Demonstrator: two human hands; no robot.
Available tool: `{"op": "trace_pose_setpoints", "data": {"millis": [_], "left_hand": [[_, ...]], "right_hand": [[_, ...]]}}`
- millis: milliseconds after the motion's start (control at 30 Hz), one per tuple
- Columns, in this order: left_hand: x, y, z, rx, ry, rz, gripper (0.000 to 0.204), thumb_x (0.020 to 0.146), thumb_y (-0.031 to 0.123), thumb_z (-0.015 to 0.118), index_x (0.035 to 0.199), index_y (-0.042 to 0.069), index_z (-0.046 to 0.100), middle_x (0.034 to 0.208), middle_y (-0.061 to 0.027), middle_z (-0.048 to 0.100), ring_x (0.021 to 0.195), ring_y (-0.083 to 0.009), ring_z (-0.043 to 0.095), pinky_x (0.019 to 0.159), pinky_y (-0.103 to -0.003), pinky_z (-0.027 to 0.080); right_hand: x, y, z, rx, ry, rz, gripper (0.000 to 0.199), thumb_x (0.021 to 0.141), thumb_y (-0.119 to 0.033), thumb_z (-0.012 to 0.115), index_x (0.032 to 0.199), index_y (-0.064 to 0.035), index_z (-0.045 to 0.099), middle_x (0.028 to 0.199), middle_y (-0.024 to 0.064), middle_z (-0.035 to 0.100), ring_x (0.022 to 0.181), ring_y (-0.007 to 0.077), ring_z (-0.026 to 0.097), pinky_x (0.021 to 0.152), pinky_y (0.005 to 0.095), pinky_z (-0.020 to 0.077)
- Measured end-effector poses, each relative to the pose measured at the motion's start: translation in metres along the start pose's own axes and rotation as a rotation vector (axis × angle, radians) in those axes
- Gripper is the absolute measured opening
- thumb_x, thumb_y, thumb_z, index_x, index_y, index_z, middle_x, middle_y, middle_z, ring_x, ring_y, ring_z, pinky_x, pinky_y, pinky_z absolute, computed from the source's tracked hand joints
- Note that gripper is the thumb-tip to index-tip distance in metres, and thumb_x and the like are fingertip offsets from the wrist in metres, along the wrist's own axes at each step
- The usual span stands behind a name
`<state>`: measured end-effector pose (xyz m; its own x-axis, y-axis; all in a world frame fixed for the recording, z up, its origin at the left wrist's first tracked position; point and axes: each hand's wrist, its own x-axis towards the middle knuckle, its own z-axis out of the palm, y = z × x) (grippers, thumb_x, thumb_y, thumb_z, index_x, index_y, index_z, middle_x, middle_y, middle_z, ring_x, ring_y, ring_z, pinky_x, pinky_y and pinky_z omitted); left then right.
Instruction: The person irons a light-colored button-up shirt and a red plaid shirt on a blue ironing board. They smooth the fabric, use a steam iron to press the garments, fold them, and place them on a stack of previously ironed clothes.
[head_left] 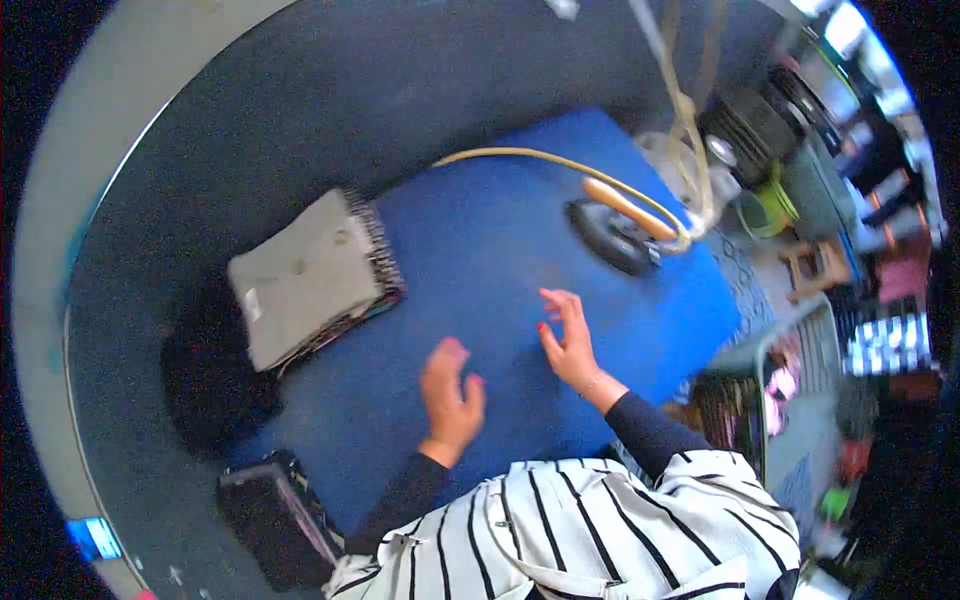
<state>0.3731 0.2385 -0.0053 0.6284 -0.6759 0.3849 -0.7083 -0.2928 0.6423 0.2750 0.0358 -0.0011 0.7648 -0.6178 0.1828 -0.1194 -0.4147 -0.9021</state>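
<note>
Both of my hands hover over a blue-covered ironing table (480,250), holding nothing. My left hand (452,395) is blurred by motion, its thumb apart from the fingers. To its right, my right hand (572,345) has its fingers spread and slightly bent. A steam iron (612,235) with a wooden handle rests farther off to the right, with a yellow hose (530,152) attached. At the left of the table lies a stack of folded beige fabric pieces (305,280), with darker layers along its edge.
A dark box-like object (275,520) sits near the lower left. Right of the table stands a grey-green plastic crate (800,370) holding cloth. Beyond it are a wooden stool (815,268) and a green basin (775,205). Cords hang above the iron.
</note>
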Motion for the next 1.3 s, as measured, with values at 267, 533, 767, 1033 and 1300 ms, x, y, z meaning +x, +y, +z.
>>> {"op": "trace_pose_setpoints", "data": {"millis": [267, 533, 767, 1033, 1300], "left_hand": [[-0.034, 0.139, 0.135, 0.337, -0.775, 0.183, 0.091, 0.076, 0.044, 0.070, 0.149, 0.015, 0.023, 0.157, -0.0186, 0.009, 0.146, -0.0352, 0.005, 0.108, -0.067, 0.003], [-0.036, 0.149, 0.168, 0.525, -0.833, -0.076, 0.097, 0.077, 0.043, 0.070, 0.152, 0.018, 0.014, 0.159, -0.0095, 0.002, 0.147, -0.0296, -0.001, 0.109, -0.065, 0.001], [-0.040, 0.149, 0.208, 0.448, -0.628, -0.272, 0.084, 0.083, 0.042, 0.066, 0.149, 0.017, 0.021, 0.159, -0.0112, 0.006, 0.146, -0.0343, 0.005, 0.107, -0.068, 0.009], [-0.048, 0.137, 0.212, 0.524, -0.595, -0.333, 0.082, 0.084, 0.050, 0.064, 0.148, 0.015, 0.024, 0.158, -0.0124, 0.009, 0.145, -0.0352, 0.007, 0.104, -0.069, 0.015], [-0.043, 0.144, 0.221, 0.518, -0.584, -0.420, 0.084, 0.084, 0.051, 0.063, 0.148, 0.015, 0.022, 0.159, -0.0119, 0.007, 0.146, -0.0342, 0.004, 0.106, -0.068, 0.013]], "right_hand": [[-0.105, 0.052, -0.223, -0.184, 0.410, -0.067, 0.039, 0.073, -0.003, 0.059, 0.112, -0.0107, 0.059, 0.113, 0.0148, 0.052, 0.112, 0.0331, 0.050, 0.099, 0.0424, 0.0404], [-0.241, 0.192, -0.468, -0.827, 0.720, 0.458, 0.066, 0.067, -0.032, 0.078, 0.127, -0.0274, 0.053, 0.128, 0.0150, 0.045, 0.121, 0.0402, 0.041, 0.096, 0.0502, 0.0404], [-0.428, 0.371, -0.530, -0.679, 0.530, 1.010, 0.033, 0.072, -0.010, 0.060, 0.105, -0.0119, 0.064, 0.101, 0.0167, 0.064, 0.100, 0.0362, 0.060, 0.086, 0.0452, 0.0485], [-0.353, 0.239, -0.752, 0.036, 1.616, 0.285, 0.034, 0.070, -0.004, 0.057, 0.103, 0.0045, 0.059, 0.088, 0.0114, 0.064, 0.079, 0.0190, 0.058, 0.074, 0.0305, 0.0475], [-0.348, 0.293, -0.720, -0.825, 0.870, 0.747, 0.060, 0.070, -0.024, 0.071, 0.122, -0.0084, 0.047, 0.124, 0.0184, 0.049, 0.106, 0.0368, 0.054, 0.089, 0.0424, 0.0468]]}}
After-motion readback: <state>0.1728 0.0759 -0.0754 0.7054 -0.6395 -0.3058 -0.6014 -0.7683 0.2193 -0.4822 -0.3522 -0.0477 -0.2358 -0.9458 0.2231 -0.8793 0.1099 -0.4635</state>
